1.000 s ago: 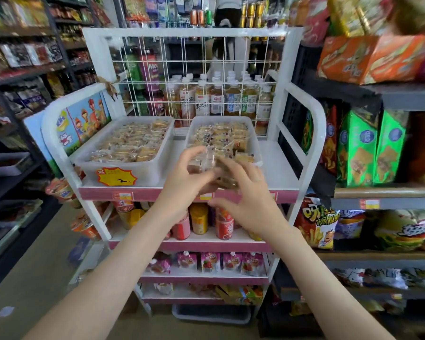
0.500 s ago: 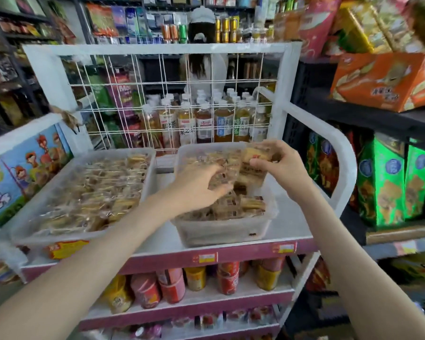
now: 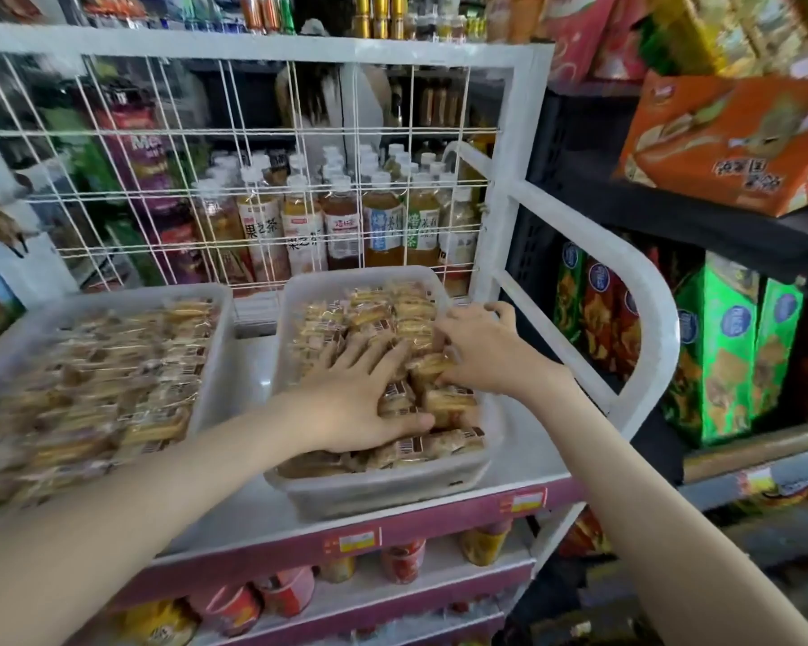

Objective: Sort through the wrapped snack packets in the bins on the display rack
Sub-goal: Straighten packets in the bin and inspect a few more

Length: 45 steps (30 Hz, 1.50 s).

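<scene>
Both hands are in the right bin (image 3: 383, 489) on the rack's top shelf (image 3: 248, 510). The left hand (image 3: 355, 403) lies flat on the snack packets (image 3: 369, 312), fingers straight and spread. The right hand (image 3: 483, 349), near the bin's right wall, curls its fingers round one packet (image 3: 429, 366) (its wrapper is blurred). The left bin (image 3: 218, 361), also full, stands just beside. Behind the far wire grid (image 3: 234, 132) stand bottles (image 3: 299, 226).

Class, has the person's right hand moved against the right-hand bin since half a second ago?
Yes. The right hand has come from the far corner of the right bin toward its middle, down onto the packets.
</scene>
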Each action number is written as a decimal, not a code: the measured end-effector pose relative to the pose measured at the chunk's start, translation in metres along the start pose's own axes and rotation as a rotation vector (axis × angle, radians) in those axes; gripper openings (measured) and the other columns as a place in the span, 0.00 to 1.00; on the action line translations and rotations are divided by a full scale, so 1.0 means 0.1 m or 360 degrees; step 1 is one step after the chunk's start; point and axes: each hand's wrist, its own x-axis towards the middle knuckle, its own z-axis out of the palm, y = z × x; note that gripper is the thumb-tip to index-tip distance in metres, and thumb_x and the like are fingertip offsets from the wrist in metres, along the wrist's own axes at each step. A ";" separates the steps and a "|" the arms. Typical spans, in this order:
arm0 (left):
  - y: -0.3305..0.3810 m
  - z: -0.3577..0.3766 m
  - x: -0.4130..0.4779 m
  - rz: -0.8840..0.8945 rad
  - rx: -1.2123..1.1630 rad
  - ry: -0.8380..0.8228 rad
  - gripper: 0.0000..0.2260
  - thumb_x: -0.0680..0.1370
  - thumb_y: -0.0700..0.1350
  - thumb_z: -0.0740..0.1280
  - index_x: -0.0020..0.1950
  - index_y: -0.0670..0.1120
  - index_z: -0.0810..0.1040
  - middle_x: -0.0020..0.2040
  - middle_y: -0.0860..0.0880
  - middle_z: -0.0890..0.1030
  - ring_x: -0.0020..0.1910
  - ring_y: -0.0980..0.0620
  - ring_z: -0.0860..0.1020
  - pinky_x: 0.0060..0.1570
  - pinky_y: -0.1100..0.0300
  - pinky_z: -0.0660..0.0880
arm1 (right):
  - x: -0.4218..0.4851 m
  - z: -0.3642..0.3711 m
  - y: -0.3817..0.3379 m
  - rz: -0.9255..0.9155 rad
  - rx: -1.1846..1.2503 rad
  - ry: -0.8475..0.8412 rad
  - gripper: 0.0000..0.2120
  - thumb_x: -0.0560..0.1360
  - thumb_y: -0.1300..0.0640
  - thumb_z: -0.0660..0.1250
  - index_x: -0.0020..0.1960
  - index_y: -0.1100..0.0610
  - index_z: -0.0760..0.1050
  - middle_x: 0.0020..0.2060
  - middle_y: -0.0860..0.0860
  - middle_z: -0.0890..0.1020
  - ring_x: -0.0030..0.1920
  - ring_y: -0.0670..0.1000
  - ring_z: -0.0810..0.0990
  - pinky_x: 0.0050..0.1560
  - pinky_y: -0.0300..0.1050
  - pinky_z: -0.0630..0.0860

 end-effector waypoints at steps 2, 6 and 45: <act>0.00 0.01 0.00 0.0004 -0.0006 0.0018 0.42 0.72 0.75 0.47 0.76 0.58 0.29 0.79 0.52 0.36 0.77 0.48 0.36 0.76 0.44 0.39 | 0.03 -0.03 -0.01 0.0005 -0.0058 -0.0018 0.12 0.73 0.47 0.68 0.48 0.48 0.66 0.48 0.45 0.67 0.63 0.49 0.67 0.69 0.53 0.48; 0.01 0.01 0.00 0.0034 0.0044 0.0047 0.38 0.72 0.74 0.46 0.75 0.63 0.32 0.79 0.51 0.35 0.77 0.45 0.36 0.75 0.44 0.38 | 0.07 -0.01 -0.04 0.0025 -0.0069 0.0032 0.12 0.72 0.45 0.68 0.46 0.49 0.67 0.48 0.45 0.70 0.60 0.49 0.69 0.68 0.55 0.52; 0.66 0.11 -0.85 -0.0146 -0.1583 0.1141 0.18 0.77 0.51 0.68 0.66 0.51 0.74 0.57 0.58 0.80 0.56 0.61 0.78 0.58 0.57 0.76 | -1.28 -0.17 -0.41 -0.0064 0.1925 0.0761 0.15 0.73 0.62 0.72 0.55 0.51 0.72 0.46 0.43 0.80 0.49 0.41 0.80 0.50 0.38 0.78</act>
